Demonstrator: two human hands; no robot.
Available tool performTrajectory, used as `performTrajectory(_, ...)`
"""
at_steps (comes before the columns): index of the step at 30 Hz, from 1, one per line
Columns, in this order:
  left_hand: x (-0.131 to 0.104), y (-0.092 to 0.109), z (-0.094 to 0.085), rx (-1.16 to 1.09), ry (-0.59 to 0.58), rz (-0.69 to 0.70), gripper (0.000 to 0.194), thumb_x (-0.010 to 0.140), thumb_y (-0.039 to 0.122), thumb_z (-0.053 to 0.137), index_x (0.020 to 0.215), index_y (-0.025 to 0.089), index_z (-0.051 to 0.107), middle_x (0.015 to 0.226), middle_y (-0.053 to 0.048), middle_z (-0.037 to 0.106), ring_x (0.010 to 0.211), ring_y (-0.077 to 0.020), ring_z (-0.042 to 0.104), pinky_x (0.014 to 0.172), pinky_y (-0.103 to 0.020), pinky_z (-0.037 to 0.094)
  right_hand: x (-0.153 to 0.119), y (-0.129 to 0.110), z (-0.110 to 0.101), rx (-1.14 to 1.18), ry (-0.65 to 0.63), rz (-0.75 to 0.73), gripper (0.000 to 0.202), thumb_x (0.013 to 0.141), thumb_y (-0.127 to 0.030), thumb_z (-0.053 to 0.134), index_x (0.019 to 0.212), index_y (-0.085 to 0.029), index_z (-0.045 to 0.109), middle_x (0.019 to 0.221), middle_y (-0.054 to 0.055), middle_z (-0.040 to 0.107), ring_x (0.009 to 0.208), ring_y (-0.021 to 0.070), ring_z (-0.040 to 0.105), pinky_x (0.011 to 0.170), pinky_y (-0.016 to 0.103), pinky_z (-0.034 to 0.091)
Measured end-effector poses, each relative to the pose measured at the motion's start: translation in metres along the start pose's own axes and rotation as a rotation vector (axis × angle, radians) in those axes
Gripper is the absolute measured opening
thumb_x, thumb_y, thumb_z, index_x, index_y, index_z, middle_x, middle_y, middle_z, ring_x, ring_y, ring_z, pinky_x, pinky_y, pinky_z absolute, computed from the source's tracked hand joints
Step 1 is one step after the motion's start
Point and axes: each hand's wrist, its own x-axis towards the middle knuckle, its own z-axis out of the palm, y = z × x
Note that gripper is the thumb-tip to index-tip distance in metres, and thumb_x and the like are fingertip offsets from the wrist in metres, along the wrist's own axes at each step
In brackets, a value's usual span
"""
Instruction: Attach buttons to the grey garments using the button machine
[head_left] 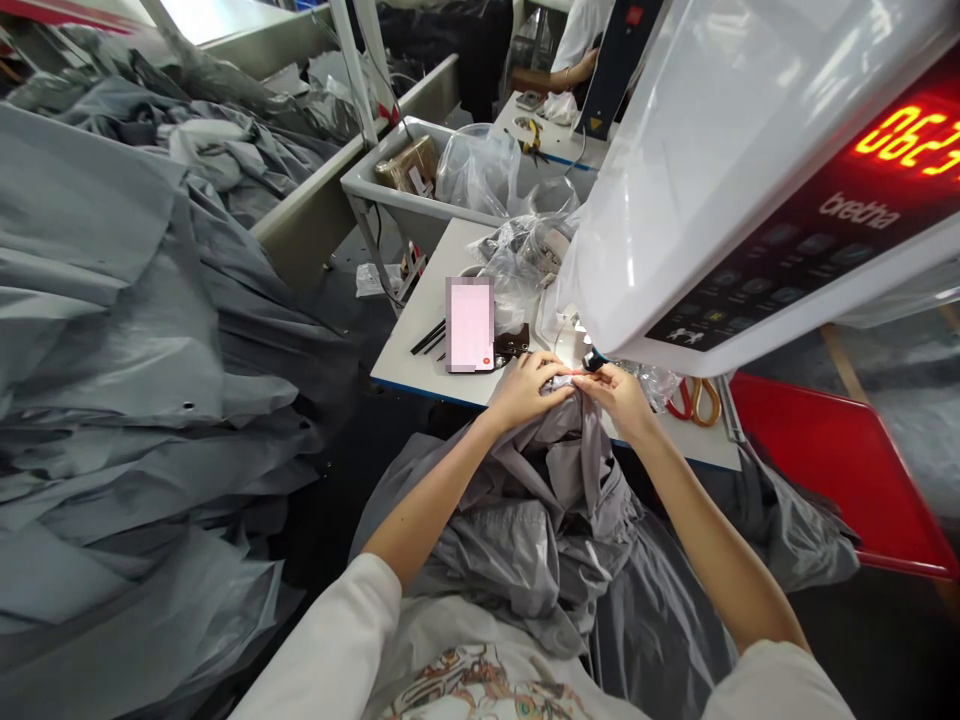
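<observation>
Cloth (525,525), gray and gathered in loose folds, hangs from the near edge of the white table (424,300) down over my lap. My left hand (529,390) holds its upper edge, fingers closed over the fold; my right hand (619,398) grips the same edge beside it, thumb and finger pinched together. Both hands are close together—at the front of the white machine (675,230), whose red digits are lit. A small red-orange spot shows between my fingertips; its nature I cannot tell.

A phone (470,325) stands on the table left of the machine, near clear plastic bags (510,285). Scissors (697,402) with red and orange handles lie to the right—beside a red panel (832,460). Beyond the table, a trough (472,212) holds a brown package (412,168). More gray fabric (135,400) is heaped at my left.
</observation>
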Motion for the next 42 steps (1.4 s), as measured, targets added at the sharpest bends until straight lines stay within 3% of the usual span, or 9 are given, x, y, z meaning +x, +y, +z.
performTrajectory(3, 0.0, -0.001, 0.0, 0.0, 0.011, 0.012, 0.026, 0.087, 0.04, 0.058, 0.11, 0.029, 0.063, 0.116, -0.001, 0.056, 0.106, -0.0187, 0.05, 0.096, -0.032, 0.042, 0.0, 0.0, 0.0, -0.022, 0.002, -0.034, 0.036, 0.07, -0.049, 0.071, 0.085, -0.017, 0.063, 0.078, 0.002, 0.065, 0.072, 0.0161, 0.06, 0.066, 0.028, 0.048)
performTrajectory(14, -0.001, 0.0, 0.0, 0.003, 0.019, 0.013, 0.024, 0.086, 0.037, 0.059, 0.108, 0.028, 0.063, 0.117, -0.001, 0.057, 0.107, -0.019, 0.051, 0.095, -0.031, 0.041, -0.01, -0.001, 0.0, -0.437, 0.076, -0.293, 0.031, 0.084, -0.049, 0.057, 0.085, -0.019, 0.064, 0.081, 0.003, 0.063, 0.073, 0.0167, 0.058, 0.069, 0.029, 0.046)
performTrajectory(19, -0.001, -0.001, 0.001, -0.004, 0.028, 0.011, 0.024, 0.086, 0.037, 0.059, 0.108, 0.028, 0.064, 0.116, -0.001, 0.057, 0.107, -0.0193, 0.051, 0.095, -0.031, 0.041, -0.014, -0.005, 0.002, -0.492, 0.076, -0.392, 0.028, 0.088, -0.045, 0.053, 0.086, -0.019, 0.063, 0.081, 0.004, 0.06, 0.069, 0.0151, 0.055, 0.066, 0.029, 0.045)
performTrajectory(26, -0.001, 0.0, 0.001, 0.001, 0.016, 0.014, 0.026, 0.087, 0.037, 0.058, 0.11, 0.027, 0.063, 0.117, -0.001, 0.056, 0.107, -0.0189, 0.05, 0.097, -0.031, 0.04, -0.014, -0.005, 0.004, -0.49, 0.099, -0.417, 0.028, 0.088, -0.045, 0.053, 0.085, -0.019, 0.063, 0.082, 0.004, 0.06, 0.068, 0.0145, 0.054, 0.066, 0.029, 0.045)
performTrajectory(29, 0.0, 0.001, 0.0, 0.004, 0.012, 0.013, 0.026, 0.087, 0.038, 0.058, 0.11, 0.027, 0.064, 0.117, -0.001, 0.056, 0.107, -0.0191, 0.05, 0.097, -0.031, 0.039, -0.015, -0.002, 0.001, -0.456, 0.115, -0.396, 0.027, 0.085, -0.045, 0.056, 0.091, -0.018, 0.062, 0.083, 0.003, 0.06, 0.067, 0.0141, 0.053, 0.063, 0.028, 0.044)
performTrajectory(33, 0.001, 0.002, 0.0, 0.001, 0.007, 0.016, 0.025, 0.086, 0.039, 0.059, 0.108, 0.027, 0.064, 0.115, -0.001, 0.057, 0.106, -0.0193, 0.05, 0.097, -0.031, 0.039, -0.021, 0.004, -0.001, -0.378, 0.248, -0.258, 0.035, 0.083, -0.048, 0.058, 0.102, -0.019, 0.059, 0.09, 0.004, 0.062, 0.073, 0.0157, 0.056, 0.063, 0.028, 0.043)
performTrajectory(38, 0.001, 0.002, 0.001, 0.013, 0.018, 0.025, 0.024, 0.086, 0.038, 0.059, 0.107, 0.026, 0.065, 0.114, -0.001, 0.057, 0.107, -0.0194, 0.051, 0.098, -0.032, 0.039, -0.03, 0.01, 0.004, -0.373, 0.212, -0.052, 0.034, 0.083, -0.053, 0.053, 0.081, -0.019, 0.057, 0.077, 0.003, 0.062, 0.07, 0.0168, 0.057, 0.066, 0.028, 0.042)
performTrajectory(42, 0.001, 0.001, 0.001, 0.015, 0.027, 0.037, 0.024, 0.086, 0.036, 0.06, 0.107, 0.026, 0.064, 0.114, -0.001, 0.057, 0.106, -0.0193, 0.051, 0.097, -0.032, 0.039, -0.029, 0.012, 0.007, -0.328, 0.244, -0.05, 0.031, 0.085, -0.049, 0.048, 0.081, -0.019, 0.055, 0.075, 0.002, 0.061, 0.069, 0.0172, 0.056, 0.065, 0.028, 0.041)
